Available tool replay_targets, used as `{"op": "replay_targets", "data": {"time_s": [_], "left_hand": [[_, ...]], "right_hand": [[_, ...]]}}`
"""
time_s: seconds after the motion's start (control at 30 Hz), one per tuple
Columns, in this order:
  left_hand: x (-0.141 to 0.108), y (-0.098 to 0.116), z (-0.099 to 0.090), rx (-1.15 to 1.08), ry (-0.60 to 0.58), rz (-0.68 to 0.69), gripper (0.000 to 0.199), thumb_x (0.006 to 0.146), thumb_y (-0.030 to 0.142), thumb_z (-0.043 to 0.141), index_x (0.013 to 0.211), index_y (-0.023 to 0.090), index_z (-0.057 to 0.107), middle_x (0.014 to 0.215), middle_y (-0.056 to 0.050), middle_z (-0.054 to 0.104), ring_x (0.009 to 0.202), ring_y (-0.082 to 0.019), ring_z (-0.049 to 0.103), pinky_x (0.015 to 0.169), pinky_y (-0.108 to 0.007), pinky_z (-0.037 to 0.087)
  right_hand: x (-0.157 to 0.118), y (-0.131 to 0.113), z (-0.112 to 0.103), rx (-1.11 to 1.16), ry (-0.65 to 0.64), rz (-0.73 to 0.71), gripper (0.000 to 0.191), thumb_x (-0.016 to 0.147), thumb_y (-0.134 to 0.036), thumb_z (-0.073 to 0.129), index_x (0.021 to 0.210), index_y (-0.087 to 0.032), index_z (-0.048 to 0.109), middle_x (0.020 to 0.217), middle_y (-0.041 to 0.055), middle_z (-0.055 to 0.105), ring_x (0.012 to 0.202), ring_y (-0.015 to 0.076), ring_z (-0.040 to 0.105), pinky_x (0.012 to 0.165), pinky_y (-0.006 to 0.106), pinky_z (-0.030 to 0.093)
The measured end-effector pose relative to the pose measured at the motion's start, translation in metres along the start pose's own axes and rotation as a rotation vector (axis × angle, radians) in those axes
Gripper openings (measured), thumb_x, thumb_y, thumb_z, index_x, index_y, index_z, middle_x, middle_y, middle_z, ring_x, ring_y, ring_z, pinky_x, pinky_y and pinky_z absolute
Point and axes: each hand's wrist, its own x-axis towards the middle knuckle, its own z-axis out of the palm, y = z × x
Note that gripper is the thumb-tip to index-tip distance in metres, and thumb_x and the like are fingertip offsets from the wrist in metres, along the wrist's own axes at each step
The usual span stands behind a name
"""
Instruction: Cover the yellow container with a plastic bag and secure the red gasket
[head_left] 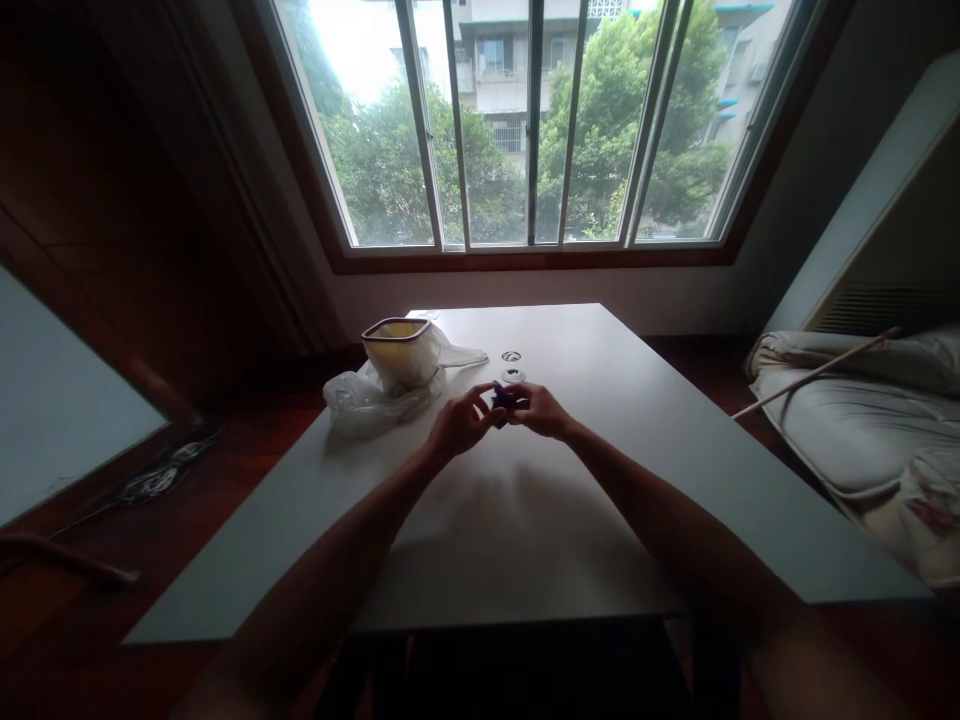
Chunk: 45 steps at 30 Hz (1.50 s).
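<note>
Between both hands, above the middle of the white table, is a small dark purple object with pointed edges; its kind is too small and dark to make out. My left hand grips it from the left with bent fingers. From the right, the fingers of my right hand close on it too. Just beyond the hands, a small round pale disc with a dark centre lies on the table. Behind that disc sits a ring-shaped piece with a dark outline.
A bin with a brown rim and plastic liner stands at the table's back left, beside a crumpled clear plastic bag. Right of the table, a stick leans across folded bedding. Cables lie on the floor at left.
</note>
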Motion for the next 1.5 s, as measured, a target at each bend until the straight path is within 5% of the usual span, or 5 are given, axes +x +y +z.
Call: {"op": "replay_targets", "data": {"time_s": [0.3, 0.5, 0.7, 0.9, 1.5], "left_hand": [[0.004, -0.088, -0.069, 0.397, 0.453, -0.220, 0.027, 0.093, 0.040, 0.055, 0.107, 0.022, 0.069, 0.107, -0.011, 0.071, 0.100, -0.028, 0.067, 0.089, -0.038, 0.052], [-0.012, -0.144, -0.088, 0.518, 0.379, -0.463, 0.030, 0.084, 0.032, 0.065, 0.110, 0.016, 0.067, 0.105, -0.019, 0.064, 0.102, -0.038, 0.062, 0.087, -0.052, 0.050], [-0.004, -0.088, -0.050, 0.604, 0.446, -0.204, 0.032, 0.089, 0.035, 0.058, 0.115, 0.018, 0.062, 0.117, -0.018, 0.062, 0.118, -0.037, 0.055, 0.100, -0.051, 0.043], [0.005, -0.021, 0.011, 0.486, -0.103, -0.143, 0.028, 0.093, 0.043, 0.051, 0.091, 0.021, 0.068, 0.091, -0.009, 0.074, 0.083, -0.024, 0.068, 0.072, -0.032, 0.044], [0.010, -0.025, 0.035, 0.570, -0.239, -0.142, 0.036, 0.091, 0.041, 0.047, 0.081, 0.022, 0.076, 0.093, -0.012, 0.077, 0.088, -0.026, 0.069, 0.071, -0.033, 0.040]], "right_hand": [[-0.024, 0.038, -0.041, -0.245, 0.134, 0.062, 0.041, 0.083, -0.015, 0.060, 0.123, -0.015, 0.067, 0.125, 0.0153, 0.069, 0.103, 0.0237, 0.070, 0.091, 0.040, 0.057], [-0.031, 0.067, -0.068, -0.578, 0.223, 0.148, 0.028, 0.086, -0.014, 0.059, 0.109, -0.014, 0.074, 0.114, 0.0124, 0.074, 0.102, 0.0206, 0.069, 0.096, 0.032, 0.051], [-0.027, 0.066, -0.053, -0.731, 0.153, 0.083, 0.023, 0.087, -0.017, 0.061, 0.106, -0.014, 0.074, 0.111, 0.0104, 0.071, 0.095, 0.0174, 0.066, 0.090, 0.027, 0.050], [-0.033, 0.057, -0.043, -0.931, 0.143, 0.062, 0.023, 0.095, -0.025, 0.054, 0.103, -0.016, 0.073, 0.113, 0.0133, 0.067, 0.102, 0.0222, 0.063, 0.088, 0.030, 0.048], [-0.033, 0.042, -0.040, -1.018, 0.049, 0.206, 0.035, 0.095, -0.047, 0.055, 0.082, -0.021, 0.075, 0.082, 0.0081, 0.075, 0.069, 0.0186, 0.063, 0.061, 0.028, 0.035]]}}
